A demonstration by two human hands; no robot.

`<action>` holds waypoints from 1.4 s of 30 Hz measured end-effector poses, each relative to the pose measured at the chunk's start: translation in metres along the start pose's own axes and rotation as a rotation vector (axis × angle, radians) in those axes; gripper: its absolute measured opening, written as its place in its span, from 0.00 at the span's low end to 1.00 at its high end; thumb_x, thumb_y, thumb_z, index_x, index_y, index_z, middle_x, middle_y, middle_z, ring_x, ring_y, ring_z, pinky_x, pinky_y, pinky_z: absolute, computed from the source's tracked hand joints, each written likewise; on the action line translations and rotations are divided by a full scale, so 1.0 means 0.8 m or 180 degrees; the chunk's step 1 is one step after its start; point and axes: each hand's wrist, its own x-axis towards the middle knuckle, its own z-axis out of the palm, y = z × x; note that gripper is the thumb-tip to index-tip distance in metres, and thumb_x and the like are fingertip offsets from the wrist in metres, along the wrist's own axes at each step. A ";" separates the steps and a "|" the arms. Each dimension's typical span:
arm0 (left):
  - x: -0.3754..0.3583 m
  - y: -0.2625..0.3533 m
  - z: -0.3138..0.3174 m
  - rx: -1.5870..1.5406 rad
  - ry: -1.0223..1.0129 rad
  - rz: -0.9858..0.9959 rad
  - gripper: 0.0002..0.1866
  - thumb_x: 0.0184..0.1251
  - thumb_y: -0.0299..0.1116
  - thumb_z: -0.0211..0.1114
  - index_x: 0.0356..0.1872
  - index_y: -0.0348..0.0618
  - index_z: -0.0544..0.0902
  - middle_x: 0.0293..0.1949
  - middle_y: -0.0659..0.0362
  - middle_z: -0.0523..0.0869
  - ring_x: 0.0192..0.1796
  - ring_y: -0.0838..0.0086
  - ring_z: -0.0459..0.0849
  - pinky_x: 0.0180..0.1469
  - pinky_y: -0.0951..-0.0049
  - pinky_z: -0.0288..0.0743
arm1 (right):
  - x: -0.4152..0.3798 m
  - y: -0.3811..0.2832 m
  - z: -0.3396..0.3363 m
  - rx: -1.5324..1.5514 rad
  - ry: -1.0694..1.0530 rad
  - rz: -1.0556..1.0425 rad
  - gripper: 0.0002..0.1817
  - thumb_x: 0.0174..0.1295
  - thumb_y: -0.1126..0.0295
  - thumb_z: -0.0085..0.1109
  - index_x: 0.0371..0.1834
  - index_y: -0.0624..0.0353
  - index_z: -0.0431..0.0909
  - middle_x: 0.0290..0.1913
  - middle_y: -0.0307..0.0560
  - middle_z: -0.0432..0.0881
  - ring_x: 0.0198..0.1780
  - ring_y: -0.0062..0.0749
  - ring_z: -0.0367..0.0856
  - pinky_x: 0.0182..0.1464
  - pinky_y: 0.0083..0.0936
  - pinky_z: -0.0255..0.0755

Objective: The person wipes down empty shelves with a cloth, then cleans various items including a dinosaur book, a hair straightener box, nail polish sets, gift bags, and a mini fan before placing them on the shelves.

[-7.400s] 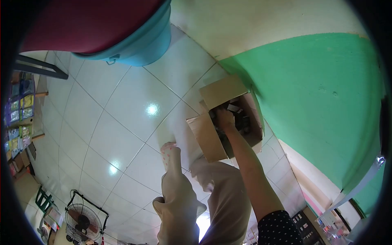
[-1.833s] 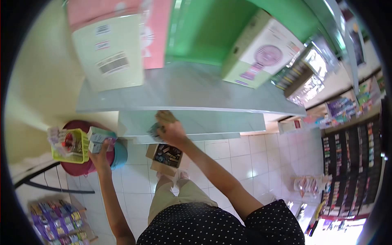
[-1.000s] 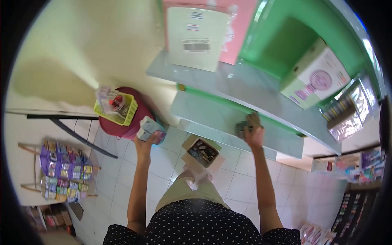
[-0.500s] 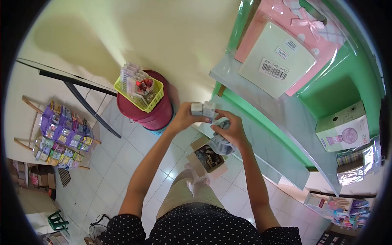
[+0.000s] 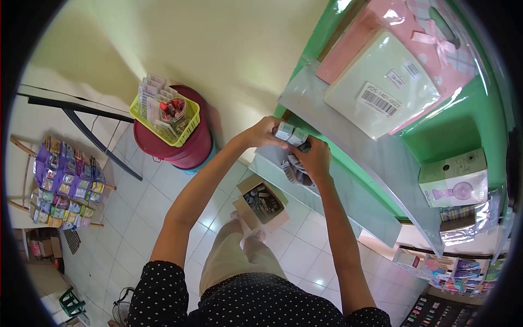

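Two small white boxes (image 5: 284, 131) stand side by side in front of me, held up near the shelf's edge. My left hand (image 5: 263, 134) is closed around them from the left. On the right, my right hand (image 5: 316, 158) is closed on a crumpled grey cloth (image 5: 295, 171) that hangs below its fingers. Its fingertips reach the right-hand box, and part of the cloth shows dark beside that box. Below on the floor sits an open cardboard box (image 5: 263, 201) with many small items inside.
Green and grey shelves (image 5: 348, 117) rise at right, bearing a wrapped pale package (image 5: 381, 84) and a fan box (image 5: 455, 182). At left, a yellow basket (image 5: 182, 133) rests on a dark red bin (image 5: 158, 150). Further left is a purple display rack (image 5: 68, 180).
Both hands and the small boxes have shifted right and slightly up toward the shelf. My right hand with the cloth has come closer against the boxes. The whole view has turned a little.
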 end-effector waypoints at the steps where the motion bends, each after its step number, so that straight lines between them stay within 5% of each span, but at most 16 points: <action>1: -0.003 0.000 0.003 -0.0013 0.0018 -0.0016 0.28 0.36 0.24 0.70 0.46 0.37 0.71 0.41 0.59 0.77 0.42 0.77 0.74 0.43 0.76 0.68 | 0.001 -0.001 -0.001 0.0005 -0.0026 -0.0008 0.20 0.35 0.58 0.67 0.30 0.59 0.77 0.27 0.49 0.79 0.30 0.43 0.77 0.35 0.32 0.69; 3: -0.007 0.002 0.013 -0.0135 0.0792 0.0792 0.23 0.34 0.27 0.71 0.37 0.32 0.74 0.29 0.54 0.79 0.31 0.74 0.75 0.37 0.77 0.69 | 0.001 -0.001 -0.005 0.0119 -0.0210 -0.0012 0.19 0.36 0.59 0.66 0.29 0.59 0.77 0.26 0.49 0.79 0.29 0.42 0.77 0.34 0.31 0.69; 6: -0.011 -0.004 0.009 0.0573 0.1103 0.1098 0.22 0.34 0.25 0.70 0.36 0.32 0.75 0.29 0.53 0.79 0.32 0.73 0.76 0.38 0.76 0.70 | 0.001 -0.008 -0.012 0.0202 -0.0392 0.0075 0.18 0.37 0.60 0.66 0.29 0.59 0.77 0.26 0.49 0.79 0.29 0.42 0.78 0.33 0.31 0.69; 25: -0.017 -0.001 0.023 -0.0413 0.0368 0.0465 0.23 0.35 0.25 0.69 0.39 0.34 0.75 0.32 0.54 0.81 0.36 0.75 0.78 0.40 0.74 0.71 | -0.029 -0.015 -0.026 0.0184 -0.0535 0.0246 0.15 0.37 0.62 0.65 0.25 0.60 0.76 0.25 0.49 0.78 0.29 0.42 0.77 0.32 0.33 0.68; 35: -0.021 -0.001 0.014 0.0029 0.0285 0.0292 0.22 0.33 0.27 0.70 0.37 0.35 0.77 0.30 0.55 0.81 0.32 0.73 0.78 0.38 0.75 0.70 | -0.027 -0.017 -0.025 0.0145 -0.0630 0.0173 0.15 0.37 0.62 0.65 0.26 0.60 0.75 0.25 0.49 0.78 0.29 0.43 0.77 0.32 0.33 0.69; 37: -0.020 0.002 0.005 0.0358 0.0012 0.0025 0.19 0.40 0.19 0.66 0.39 0.30 0.74 0.35 0.57 0.80 0.38 0.78 0.76 0.44 0.78 0.70 | -0.025 -0.017 -0.022 0.0191 -0.0647 0.0170 0.15 0.37 0.62 0.65 0.26 0.60 0.75 0.25 0.49 0.78 0.29 0.42 0.77 0.32 0.33 0.69; 42: -0.019 0.011 -0.010 0.0563 -0.0084 -0.0050 0.18 0.39 0.20 0.67 0.36 0.30 0.75 0.32 0.59 0.80 0.35 0.81 0.76 0.40 0.80 0.70 | -0.017 -0.022 -0.011 0.0104 -0.0705 0.0223 0.15 0.39 0.61 0.64 0.26 0.60 0.76 0.25 0.49 0.78 0.30 0.42 0.77 0.32 0.33 0.69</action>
